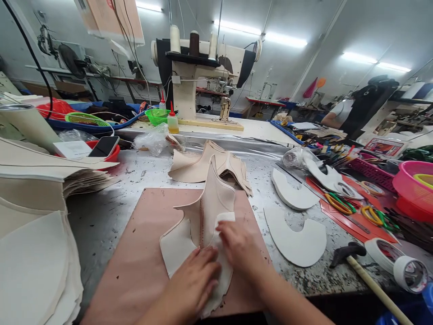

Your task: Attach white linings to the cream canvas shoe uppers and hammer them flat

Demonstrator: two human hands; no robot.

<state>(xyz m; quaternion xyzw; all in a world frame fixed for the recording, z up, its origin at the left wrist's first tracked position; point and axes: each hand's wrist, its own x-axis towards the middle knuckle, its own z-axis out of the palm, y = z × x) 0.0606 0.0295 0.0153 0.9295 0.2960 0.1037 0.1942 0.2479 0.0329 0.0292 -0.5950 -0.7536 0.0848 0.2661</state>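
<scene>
A pale beige leather upper (219,189), with a stitched seam up its middle and lighter panels along its lower sides, lies on a reddish-brown board (131,243). My left hand (194,277) presses on the lower middle of the upper, its fingers bent and close together over the material. At the right-hand panel, my right hand (240,246) has its fingertips closed on the edge near the top of the white strip. The undersides of both hands' fingers are hidden. Just beyond the board's far edge rest more stitched beige uppers (192,162), partly overlapping it.
Large stacked beige pieces (30,253) stand at left. On the right lie white U-shaped pieces (304,246), a hammer (372,284), tape rolls (411,273) and scissors (338,203). A sewing machine (184,76) and a glue bottle (172,123) are behind; a person (341,113) sits far right.
</scene>
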